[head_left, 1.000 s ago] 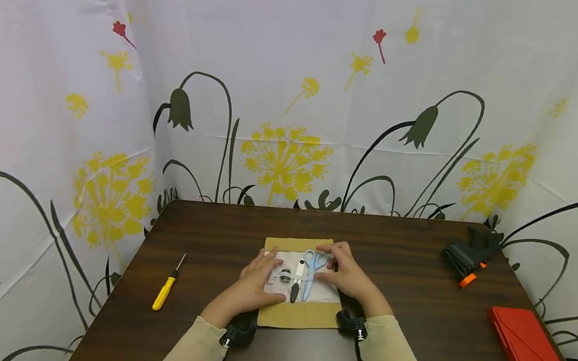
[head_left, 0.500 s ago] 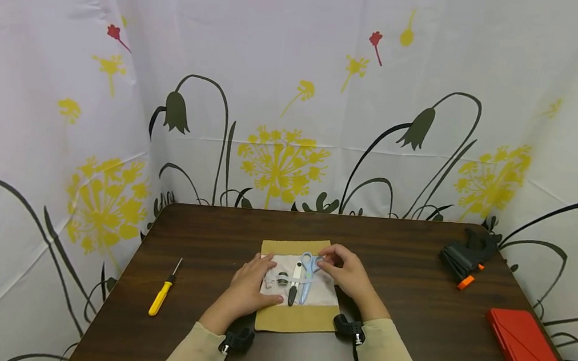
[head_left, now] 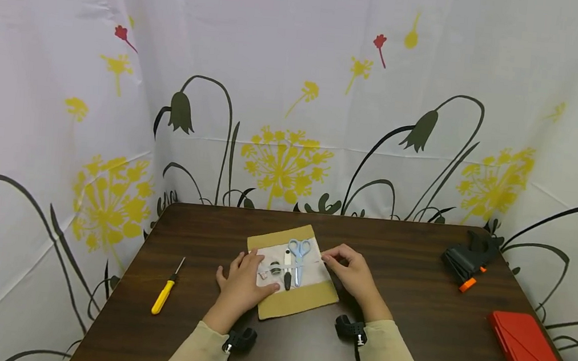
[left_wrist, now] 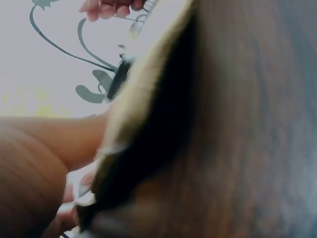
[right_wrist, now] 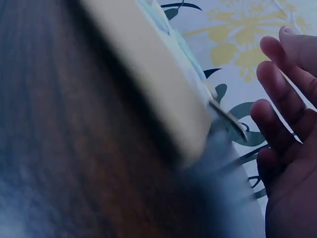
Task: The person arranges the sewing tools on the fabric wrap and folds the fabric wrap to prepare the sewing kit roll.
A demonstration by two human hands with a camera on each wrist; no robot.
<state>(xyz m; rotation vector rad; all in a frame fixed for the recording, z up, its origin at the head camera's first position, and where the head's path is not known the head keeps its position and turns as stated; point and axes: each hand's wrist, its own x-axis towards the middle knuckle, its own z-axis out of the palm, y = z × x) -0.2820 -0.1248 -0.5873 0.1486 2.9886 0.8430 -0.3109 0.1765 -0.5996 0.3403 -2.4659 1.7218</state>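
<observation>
My left hand (head_left: 242, 284) grips the left edge of a mustard-coloured fabric tool pouch (head_left: 299, 298), thumb over its white lining and fingers behind. The pouch is spread wide and tilted, its underside raised over the table in the left wrist view. Light blue scissors (head_left: 299, 256), a slim white-and-black tool (head_left: 288, 272) and a small round dark item (head_left: 275, 268) lie under a clear strap across the lining. At the pouch's right edge, my right hand (head_left: 350, 269) has loosely bent fingers; in the right wrist view they stand apart from the fabric (right_wrist: 148, 74).
A yellow-handled screwdriver (head_left: 165, 293) lies left on the dark wooden table (head_left: 201, 236). Toward the back right is a black tool with orange tips (head_left: 468, 259). A red case (head_left: 536, 357) sits at the right edge. Behind the table hangs a flower-printed curtain (head_left: 295, 106).
The pouch has shifted left and turned counterclockwise with my left hand. My right hand, earlier at the scissors' handles, is now at the pouch's right edge.
</observation>
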